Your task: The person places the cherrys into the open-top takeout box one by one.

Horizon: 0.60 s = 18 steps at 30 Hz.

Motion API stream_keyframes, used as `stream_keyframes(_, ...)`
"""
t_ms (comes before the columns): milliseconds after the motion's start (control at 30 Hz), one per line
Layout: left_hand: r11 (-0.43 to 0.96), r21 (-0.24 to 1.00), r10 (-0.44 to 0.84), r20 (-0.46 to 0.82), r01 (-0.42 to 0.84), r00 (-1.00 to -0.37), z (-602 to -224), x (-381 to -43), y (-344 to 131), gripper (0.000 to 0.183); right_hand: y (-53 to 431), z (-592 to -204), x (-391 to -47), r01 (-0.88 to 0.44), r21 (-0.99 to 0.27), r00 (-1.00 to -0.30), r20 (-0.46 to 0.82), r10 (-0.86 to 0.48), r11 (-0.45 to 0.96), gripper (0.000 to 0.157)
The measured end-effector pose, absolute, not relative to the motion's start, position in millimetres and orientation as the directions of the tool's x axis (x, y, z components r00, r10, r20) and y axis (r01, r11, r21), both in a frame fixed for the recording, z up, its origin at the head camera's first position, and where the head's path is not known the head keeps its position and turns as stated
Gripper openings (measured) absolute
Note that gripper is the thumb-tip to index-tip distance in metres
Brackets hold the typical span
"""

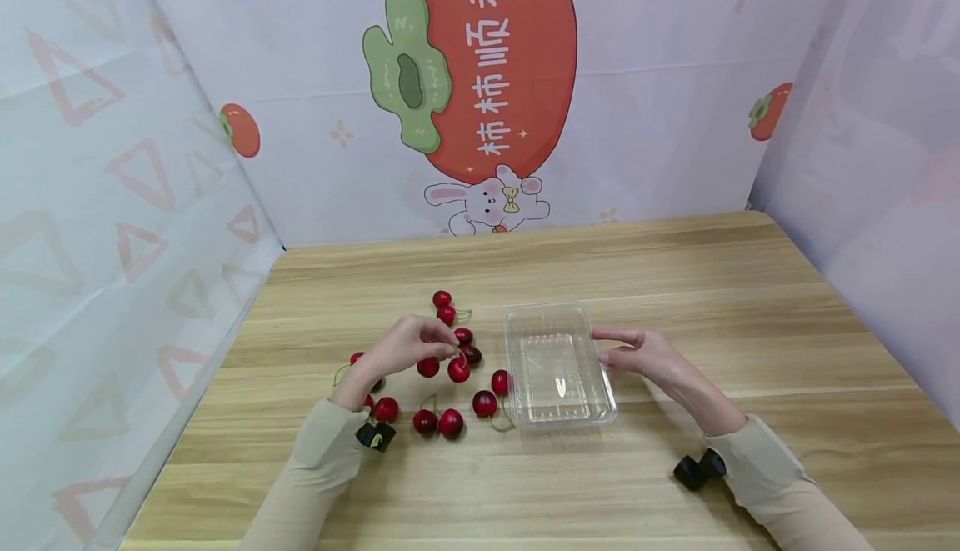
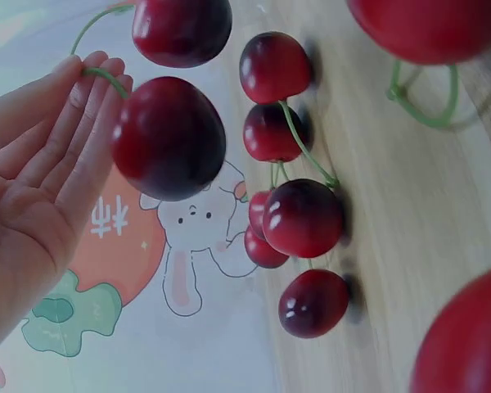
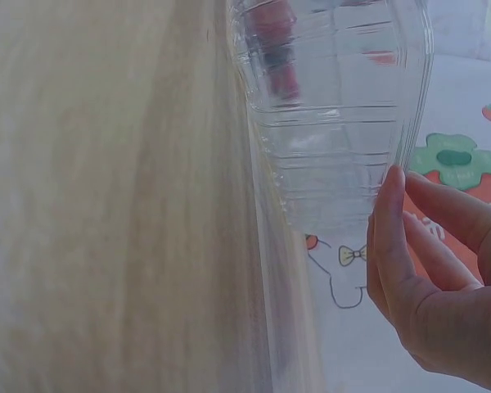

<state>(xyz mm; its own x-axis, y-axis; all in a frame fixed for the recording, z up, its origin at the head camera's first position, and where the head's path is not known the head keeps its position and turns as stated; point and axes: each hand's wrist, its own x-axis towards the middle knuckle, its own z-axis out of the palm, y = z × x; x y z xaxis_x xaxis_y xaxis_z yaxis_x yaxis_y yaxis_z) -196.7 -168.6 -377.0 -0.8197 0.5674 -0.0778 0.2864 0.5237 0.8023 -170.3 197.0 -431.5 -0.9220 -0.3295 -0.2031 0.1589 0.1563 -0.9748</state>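
Observation:
My left hand (image 1: 415, 344) pinches the thin green stems of a pair of dark red cherries between thumb and fingertips. One hanging cherry (image 1: 459, 369) shows below the fingers; in the left wrist view both held cherries (image 2: 170, 139) dangle beside the palm. A clear plastic box (image 1: 556, 372), without a lid, stands on the table to the right of the cherries. My right hand (image 1: 651, 357) holds the box's right rim with thumb and fingertips. In the right wrist view those fingertips (image 3: 393, 176) meet at the rim of the see-through wall.
Several more cherries lie on the wooden table (image 1: 465, 501), mostly in stemmed pairs, around and below my left hand. One pair (image 1: 486, 403) sits close against the box's left side. A printed cloth (image 1: 645, 142) hangs behind the table, with more cloth at both sides.

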Motion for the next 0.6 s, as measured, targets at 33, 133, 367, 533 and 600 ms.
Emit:
stream_keyframes(33,0.514,0.81,0.567,-0.072,0.284,-0.821,-376,-197,-168,0.014,197,-431,-170,0.161,-0.975,-0.922,-0.204,-0.329,0.155,0.051)
stream_keyframes(133,0.498,0.819,0.561,-0.054,0.285,-0.826,-373,-197,-166,0.014,196,-432,-171,0.165,-0.974,-0.923,-0.208,-0.323,0.154,0.052)
stream_keyframes(367,0.461,0.838,0.529,0.005,0.292,-0.849,-365,-197,-157,0.016,196,-431,-171,0.163,-0.972,-0.923,-0.211,-0.321,0.17,0.052)
stream_keyframes(533,0.375,0.891,0.51,0.032,0.256,-0.859,-363,-198,-147,0.013,197,-431,-171,0.161,-0.972,-0.923,-0.21,-0.324,0.173,0.052)
stream_keyframes(600,0.333,0.913,0.506,0.038,0.235,-0.862,-363,-200,-142,0.012,197,-431,-171,0.16,-0.972,-0.922,-0.21,-0.325,0.175,0.052)
